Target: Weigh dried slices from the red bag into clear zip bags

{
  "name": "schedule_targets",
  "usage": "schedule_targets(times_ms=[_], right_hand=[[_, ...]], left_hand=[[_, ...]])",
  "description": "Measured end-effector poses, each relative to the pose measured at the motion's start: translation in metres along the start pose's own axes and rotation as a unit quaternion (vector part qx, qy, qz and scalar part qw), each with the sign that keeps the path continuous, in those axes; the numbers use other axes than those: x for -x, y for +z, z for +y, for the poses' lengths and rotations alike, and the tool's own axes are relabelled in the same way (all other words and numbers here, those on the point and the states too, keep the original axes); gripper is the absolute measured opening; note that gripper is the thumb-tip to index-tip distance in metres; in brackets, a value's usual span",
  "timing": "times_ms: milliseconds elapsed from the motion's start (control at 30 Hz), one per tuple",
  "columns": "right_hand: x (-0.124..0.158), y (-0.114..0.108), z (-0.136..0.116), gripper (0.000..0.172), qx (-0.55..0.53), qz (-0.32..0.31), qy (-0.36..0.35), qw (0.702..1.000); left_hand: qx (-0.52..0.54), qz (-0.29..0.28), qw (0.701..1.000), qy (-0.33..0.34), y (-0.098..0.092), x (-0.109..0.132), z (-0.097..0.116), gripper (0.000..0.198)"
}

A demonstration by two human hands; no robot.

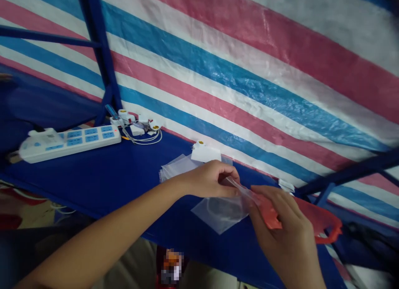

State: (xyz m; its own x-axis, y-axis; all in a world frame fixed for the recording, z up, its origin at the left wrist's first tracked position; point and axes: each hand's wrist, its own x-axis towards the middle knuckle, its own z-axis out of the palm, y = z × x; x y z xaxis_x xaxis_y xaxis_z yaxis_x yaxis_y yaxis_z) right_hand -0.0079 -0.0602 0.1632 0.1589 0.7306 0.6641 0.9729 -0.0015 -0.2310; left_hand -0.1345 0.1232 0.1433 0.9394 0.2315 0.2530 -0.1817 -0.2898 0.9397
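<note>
A clear plastic bag [222, 216] hangs low over the blue surface, with a faint round outline showing through it. My left hand [216, 179] pinches the bag's upper edge between thumb and fingers. From the other side, my right hand [282, 218] is closed at the same edge, its fingertips close to the left ones. Red, thin-looking plastic [322, 222] shows beside and behind the right hand; part of it appears between thumb and fingers, but I cannot tell whether it is gripped. More clear bags [177, 167] lie flat beyond my left wrist.
A white box-like piece [205, 152] sits by the flat bags. Along the back left are a white power strip [84, 141] and a heap of white cables and small parts [140, 124]. A striped tarp [218, 81] and blue frame bars [104, 52] bound the blue table [137, 168].
</note>
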Motion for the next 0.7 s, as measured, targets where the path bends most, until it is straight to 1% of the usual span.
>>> schedule_targets(times_ms=[67, 133, 267, 400, 567, 700], right_hand=[[0.012, -0.007, 0.004, 0.016, 0.024, -0.012, -0.018, 0.999], [0.023, -0.01, 0.009, 0.013, 0.04, -0.009, -0.021, 0.999], [0.04, -0.012, 0.017, 0.012, 0.029, -0.021, -0.011, 0.999], [0.05, -0.01, 0.021, 0.016, 0.02, -0.042, 0.002, 0.999], [0.057, -0.007, 0.02, 0.008, 0.006, -0.057, 0.005, 0.998], [0.061, -0.006, 0.017, 0.007, -0.012, -0.068, 0.019, 0.997]], left_hand=[[0.01, -0.021, 1.0, -0.007, 0.016, -0.007, -0.008, 0.025], [0.012, -0.034, 0.999, -0.011, 0.03, -0.011, -0.015, 0.028], [0.029, -0.056, 0.997, -0.044, 0.05, -0.011, -0.023, 0.029], [0.012, -0.051, 0.997, -0.048, 0.058, -0.007, -0.025, 0.029], [0.011, -0.043, 0.998, -0.046, 0.063, 0.002, -0.025, 0.027], [0.013, -0.031, 0.999, -0.043, 0.068, 0.01, -0.025, 0.025]])
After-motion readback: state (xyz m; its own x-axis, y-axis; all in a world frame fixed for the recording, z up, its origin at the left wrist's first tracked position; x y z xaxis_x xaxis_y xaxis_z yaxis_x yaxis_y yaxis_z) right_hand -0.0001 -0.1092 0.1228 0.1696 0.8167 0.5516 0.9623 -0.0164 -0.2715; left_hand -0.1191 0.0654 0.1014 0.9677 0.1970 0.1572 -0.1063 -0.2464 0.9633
